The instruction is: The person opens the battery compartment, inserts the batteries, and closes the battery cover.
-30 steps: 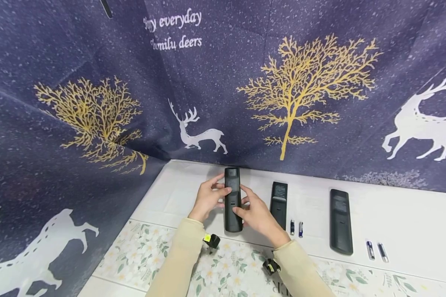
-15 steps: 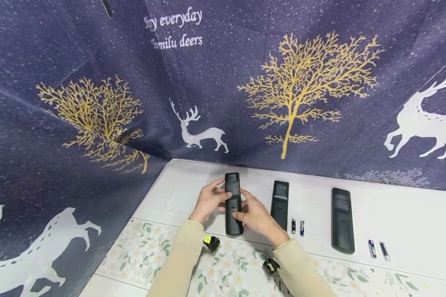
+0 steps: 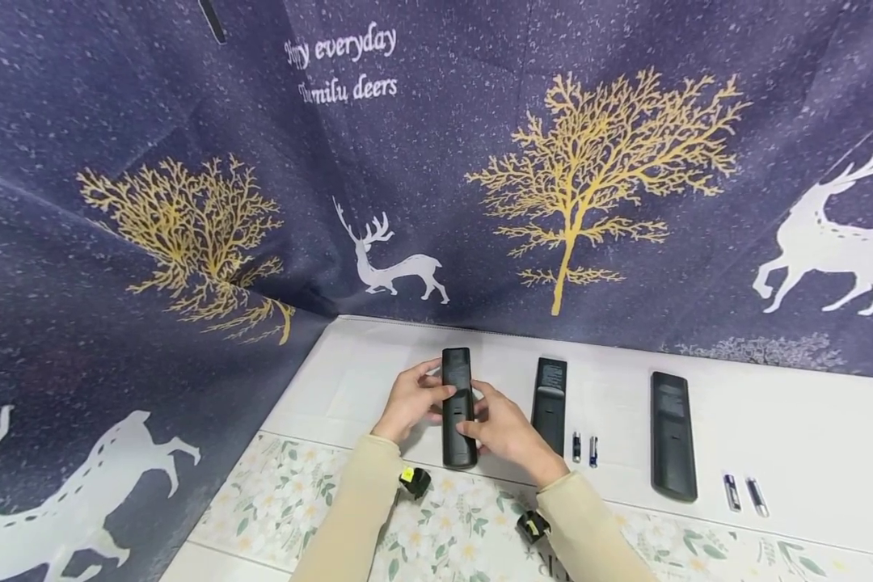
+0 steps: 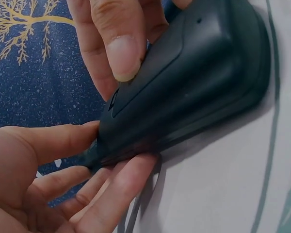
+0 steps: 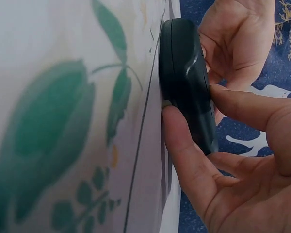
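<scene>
1. Gripping a black remote control [image 3: 458, 411] from opposite sides, a person's left hand [image 3: 410, 404] and right hand [image 3: 508, 428] face each other above a white desk [image 3: 614, 396].
2. The left fingers are narrowed around the remote control, thumb on its upturned back and the others along its side.
3. The right fingers hold the same piece nearer the person, the thumb on the back close to a small latch mark.
4. The remote control points away from the person, its near end close to a flowered covering [image 3: 436, 529]; whether its underside touches the desk cannot be told.
5. Just right of the right hand lies a second remote [image 3: 550, 404], beside two batteries, one [image 3: 576, 447] next to the other [image 3: 593, 452].
6. Farther right, a third remote [image 3: 673, 436] lies near another battery pair [image 3: 731, 491].
7. Behind hangs a dark blue backdrop [image 3: 466, 145] bearing gold trees and white deer.
</scene>
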A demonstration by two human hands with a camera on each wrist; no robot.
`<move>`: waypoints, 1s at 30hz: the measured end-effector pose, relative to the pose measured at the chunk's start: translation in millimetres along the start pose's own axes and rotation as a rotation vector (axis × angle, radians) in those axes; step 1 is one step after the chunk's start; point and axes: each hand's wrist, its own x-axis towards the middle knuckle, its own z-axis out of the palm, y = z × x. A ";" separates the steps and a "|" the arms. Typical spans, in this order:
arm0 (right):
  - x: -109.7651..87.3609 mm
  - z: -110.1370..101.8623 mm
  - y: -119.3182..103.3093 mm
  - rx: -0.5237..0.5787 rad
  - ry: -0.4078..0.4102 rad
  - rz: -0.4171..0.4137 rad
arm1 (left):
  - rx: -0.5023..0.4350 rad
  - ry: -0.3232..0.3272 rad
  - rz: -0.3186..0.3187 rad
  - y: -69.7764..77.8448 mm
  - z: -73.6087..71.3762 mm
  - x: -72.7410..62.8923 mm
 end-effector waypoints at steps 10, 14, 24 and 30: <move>-0.9 -0.5 1.0 -0.028 -0.014 0.005 | 0.025 0.003 -0.001 -2.6 -0.8 -1.4; -1.1 -2.2 -0.7 -0.028 -0.016 -0.001 | 0.016 0.006 0.005 -2.1 0.3 -1.1; -0.9 -4.4 1.6 -0.057 -0.006 -0.004 | 0.022 0.015 -0.014 -4.2 1.6 1.1; -0.1 -4.8 1.2 -0.057 -0.006 -0.004 | 0.021 0.030 -0.016 -3.7 1.2 0.6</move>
